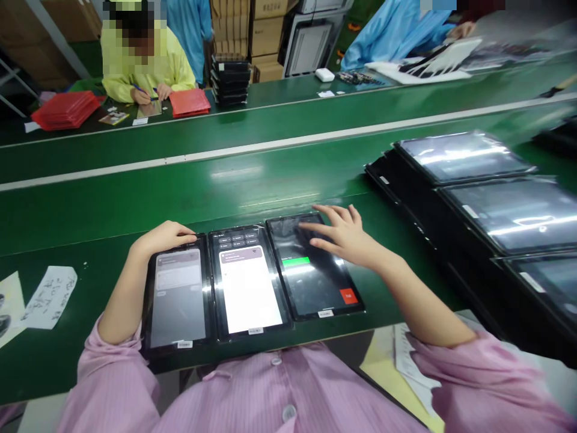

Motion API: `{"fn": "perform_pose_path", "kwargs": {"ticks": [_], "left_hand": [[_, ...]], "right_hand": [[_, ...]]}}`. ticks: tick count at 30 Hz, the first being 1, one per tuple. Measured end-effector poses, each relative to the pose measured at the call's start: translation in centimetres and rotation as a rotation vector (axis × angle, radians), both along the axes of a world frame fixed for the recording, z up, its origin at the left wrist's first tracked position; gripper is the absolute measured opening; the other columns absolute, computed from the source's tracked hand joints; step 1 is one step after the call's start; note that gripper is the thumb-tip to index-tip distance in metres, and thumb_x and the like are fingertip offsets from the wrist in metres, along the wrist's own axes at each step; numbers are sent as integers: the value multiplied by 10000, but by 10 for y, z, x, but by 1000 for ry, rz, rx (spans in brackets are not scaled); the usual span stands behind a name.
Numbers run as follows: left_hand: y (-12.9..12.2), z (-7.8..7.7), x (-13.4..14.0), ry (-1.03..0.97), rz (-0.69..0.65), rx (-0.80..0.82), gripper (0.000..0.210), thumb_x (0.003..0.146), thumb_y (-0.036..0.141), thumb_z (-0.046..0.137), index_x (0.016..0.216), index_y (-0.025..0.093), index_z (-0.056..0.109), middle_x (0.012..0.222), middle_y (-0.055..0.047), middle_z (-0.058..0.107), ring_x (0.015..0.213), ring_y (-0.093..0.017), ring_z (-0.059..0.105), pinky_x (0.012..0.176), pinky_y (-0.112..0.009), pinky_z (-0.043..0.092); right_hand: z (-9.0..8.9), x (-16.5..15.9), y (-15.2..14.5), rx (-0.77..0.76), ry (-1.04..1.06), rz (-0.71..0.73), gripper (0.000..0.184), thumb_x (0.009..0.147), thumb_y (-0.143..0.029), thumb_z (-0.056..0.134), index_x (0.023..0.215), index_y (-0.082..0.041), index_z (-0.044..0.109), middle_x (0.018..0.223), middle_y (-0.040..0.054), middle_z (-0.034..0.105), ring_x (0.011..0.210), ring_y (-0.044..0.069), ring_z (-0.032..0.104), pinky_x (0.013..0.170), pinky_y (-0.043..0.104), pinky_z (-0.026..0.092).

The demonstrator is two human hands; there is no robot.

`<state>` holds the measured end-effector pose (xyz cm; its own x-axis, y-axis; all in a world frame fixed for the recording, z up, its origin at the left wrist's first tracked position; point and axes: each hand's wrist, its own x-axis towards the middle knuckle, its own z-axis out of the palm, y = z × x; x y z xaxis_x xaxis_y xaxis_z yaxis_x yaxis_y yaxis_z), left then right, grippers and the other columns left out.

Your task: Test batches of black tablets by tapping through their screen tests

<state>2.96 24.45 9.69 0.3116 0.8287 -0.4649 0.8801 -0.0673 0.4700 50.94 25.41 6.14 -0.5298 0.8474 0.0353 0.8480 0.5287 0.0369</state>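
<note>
Three tablets lie side by side on the green bench. My left hand (166, 239) rests on the top edge of the left tablet (178, 300), its fingers stretched toward the upper right corner. This tablet's screen is dimmed, with a notification panel showing. In the middle, a tablet (250, 288) is lit bright white below a row of dark buttons. Over the upper part of the right tablet (315, 282) is my right hand (342, 236), fingers spread; whether a fingertip touches the glass I cannot tell. That dark screen shows a green bar and a red square.
Stacks of tablets (496, 210) rise at the right. Handwritten paper (50, 296) lies at the left. Beyond the pale rail (270, 142), a person in yellow (174, 66) writes between red packets (67, 110), and another person's blue sleeve (392, 33) shows at the far right.
</note>
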Motion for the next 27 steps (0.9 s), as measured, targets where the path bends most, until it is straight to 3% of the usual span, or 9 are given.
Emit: {"fn": "perform_pose_path", "kwargs": {"ticks": [4, 7, 9, 13, 16, 19, 22, 27], "left_hand": [[-1, 0, 1, -8, 57, -23, 532, 909, 661, 467, 1114, 290, 787, 1238, -9, 734, 1103, -274, 682, 903, -313, 525], [-2, 1, 0, -27, 27, -28, 518, 890, 638, 510, 1192, 298, 759, 1248, -7, 730, 1095, -271, 687, 885, -313, 534], [-2, 2, 0, -28, 9, -32, 517, 879, 633, 533, 1207, 298, 751, 1231, -11, 737, 1070, -270, 696, 858, -311, 540], [-1, 2, 0, -11, -4, -12, 516, 865, 645, 552, 1180, 295, 763, 1226, -24, 738, 1073, -281, 695, 855, -314, 538], [-2, 2, 0, 6, -4, -12, 525, 864, 649, 558, 1202, 295, 751, 1243, -29, 732, 1086, -278, 692, 866, -306, 535], [-2, 2, 0, 22, -6, -22, 538, 851, 658, 581, 1213, 294, 743, 1247, -32, 729, 1075, -276, 697, 889, -310, 534], [-2, 3, -1, 20, 2, -42, 566, 855, 673, 573, 1257, 303, 722, 1272, -33, 718, 1083, -279, 695, 907, -323, 533], [0, 2, -2, 10, 36, -59, 535, 902, 672, 500, 1218, 318, 745, 1272, -20, 719, 1105, -273, 688, 922, -323, 534]], "right_hand": [[-2, 3, 5, 21, -28, -140, 519, 1008, -582, 394, 1450, -367, 561, 1578, 148, 386, 1388, 421, 375, 1060, 807, 255], [5, 6, 0, -38, -16, -22, 456, 993, -623, 401, 1251, -415, 715, 1558, 107, 423, 1379, 424, 393, 1056, 798, 272], [13, 2, -7, -60, 10, 68, 440, 997, -619, 396, 1210, -431, 732, 1553, 94, 434, 1378, 414, 402, 1065, 790, 271], [24, -40, -17, -46, 51, 218, 483, 1003, -592, 421, 1397, -384, 610, 1586, 124, 398, 1407, 402, 381, 1120, 760, 227], [20, -83, -15, -54, 41, 312, 565, 1003, -609, 414, 1494, -345, 504, 1605, 164, 361, 1439, 406, 343, 1127, 749, 224], [13, -106, -7, -30, 7, 337, 582, 1003, -631, 380, 1485, -330, 510, 1601, 183, 359, 1446, 420, 325, 1107, 781, 195], [9, -92, 1, 33, 19, 303, 596, 990, -661, 375, 1485, -354, 502, 1612, 165, 338, 1449, 407, 306, 1116, 783, 150], [-1, -14, 4, 159, 137, 6, 515, 1030, -574, 321, 1355, -340, 644, 1554, 122, 393, 1396, 368, 333, 1153, 716, 143]]}}
